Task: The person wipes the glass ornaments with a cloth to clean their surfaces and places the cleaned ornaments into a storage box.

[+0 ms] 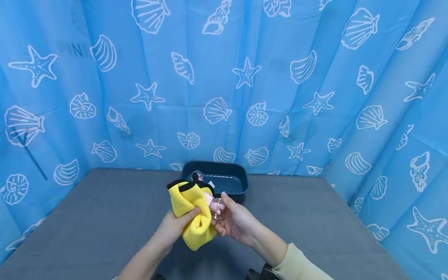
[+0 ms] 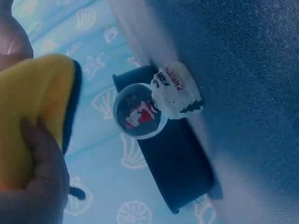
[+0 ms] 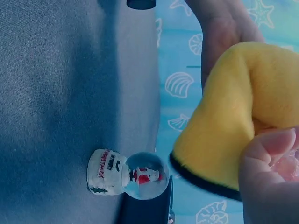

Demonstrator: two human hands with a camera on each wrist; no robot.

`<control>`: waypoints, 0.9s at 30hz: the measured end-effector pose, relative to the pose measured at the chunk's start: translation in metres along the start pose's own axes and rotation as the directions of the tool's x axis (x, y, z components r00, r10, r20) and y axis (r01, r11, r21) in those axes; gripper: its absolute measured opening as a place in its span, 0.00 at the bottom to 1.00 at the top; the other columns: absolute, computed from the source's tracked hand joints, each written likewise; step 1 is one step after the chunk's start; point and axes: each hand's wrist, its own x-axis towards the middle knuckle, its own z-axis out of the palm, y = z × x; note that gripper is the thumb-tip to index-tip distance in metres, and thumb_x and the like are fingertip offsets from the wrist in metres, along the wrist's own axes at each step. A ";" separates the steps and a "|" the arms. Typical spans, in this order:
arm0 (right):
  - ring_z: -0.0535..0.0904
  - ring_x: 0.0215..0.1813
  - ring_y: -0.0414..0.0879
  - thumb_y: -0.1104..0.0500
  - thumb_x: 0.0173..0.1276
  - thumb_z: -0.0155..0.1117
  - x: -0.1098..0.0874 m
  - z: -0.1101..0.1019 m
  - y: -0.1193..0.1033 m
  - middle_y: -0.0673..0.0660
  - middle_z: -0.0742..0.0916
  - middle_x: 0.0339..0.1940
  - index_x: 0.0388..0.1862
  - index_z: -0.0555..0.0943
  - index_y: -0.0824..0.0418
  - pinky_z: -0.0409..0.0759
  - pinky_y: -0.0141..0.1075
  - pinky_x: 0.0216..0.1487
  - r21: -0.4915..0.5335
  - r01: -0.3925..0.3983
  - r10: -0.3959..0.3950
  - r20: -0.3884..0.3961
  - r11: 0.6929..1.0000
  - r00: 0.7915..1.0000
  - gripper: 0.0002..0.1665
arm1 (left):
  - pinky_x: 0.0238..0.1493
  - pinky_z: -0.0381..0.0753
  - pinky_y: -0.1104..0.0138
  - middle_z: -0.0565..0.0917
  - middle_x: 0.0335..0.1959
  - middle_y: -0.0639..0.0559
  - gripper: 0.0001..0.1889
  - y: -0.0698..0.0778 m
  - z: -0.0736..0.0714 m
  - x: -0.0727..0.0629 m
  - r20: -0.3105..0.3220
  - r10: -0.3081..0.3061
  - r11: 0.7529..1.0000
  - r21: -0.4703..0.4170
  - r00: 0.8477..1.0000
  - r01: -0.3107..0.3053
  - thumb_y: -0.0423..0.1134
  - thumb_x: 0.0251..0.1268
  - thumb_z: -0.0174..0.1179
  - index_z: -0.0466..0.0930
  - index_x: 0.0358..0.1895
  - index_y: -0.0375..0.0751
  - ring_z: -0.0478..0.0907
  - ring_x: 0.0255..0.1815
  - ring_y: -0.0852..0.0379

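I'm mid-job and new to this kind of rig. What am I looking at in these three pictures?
There is no robot, just a person working bare-handed. The wide picture comes from a head-worn camera looking forward and down; the two sideways ones come from a camera on each wrist. The left hand grips a black-edged yellow cloth; the right hand holds a clear globe with pink inside. On the grey tabletop are a dark blue tray and, visible in the wrist pictures, a Christmas snow globe.
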 end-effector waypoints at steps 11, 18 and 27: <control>0.80 0.43 0.48 0.52 0.71 0.62 0.003 -0.008 0.000 0.62 0.80 0.52 0.64 0.67 0.71 0.81 0.39 0.44 -0.394 0.180 -0.253 -0.140 0.901 0.957 0.32 | 0.46 0.77 0.61 0.75 0.49 0.45 0.26 0.010 -0.006 0.002 0.072 -0.059 0.991 -0.114 0.996 0.067 0.53 0.74 0.51 0.62 0.62 0.36 0.77 0.45 0.55; 0.76 0.44 0.48 0.61 0.65 0.68 0.004 -0.006 0.006 0.62 0.80 0.52 0.62 0.70 0.72 0.81 0.39 0.46 -0.637 0.236 -0.401 -0.126 0.734 0.907 0.30 | 0.47 0.77 0.59 0.75 0.46 0.45 0.27 0.008 0.002 0.003 0.111 -0.026 0.999 -0.015 0.994 0.028 0.48 0.68 0.61 0.63 0.60 0.34 0.76 0.43 0.53; 0.75 0.38 0.47 0.66 0.62 0.69 0.004 -0.001 0.013 0.57 0.82 0.43 0.58 0.75 0.69 0.78 0.33 0.39 -0.784 0.319 -0.545 -0.029 0.532 0.838 0.25 | 0.45 0.78 0.59 0.75 0.45 0.44 0.26 0.007 0.008 0.004 0.046 -0.029 1.000 -0.011 0.999 0.029 0.47 0.65 0.64 0.67 0.58 0.36 0.76 0.42 0.51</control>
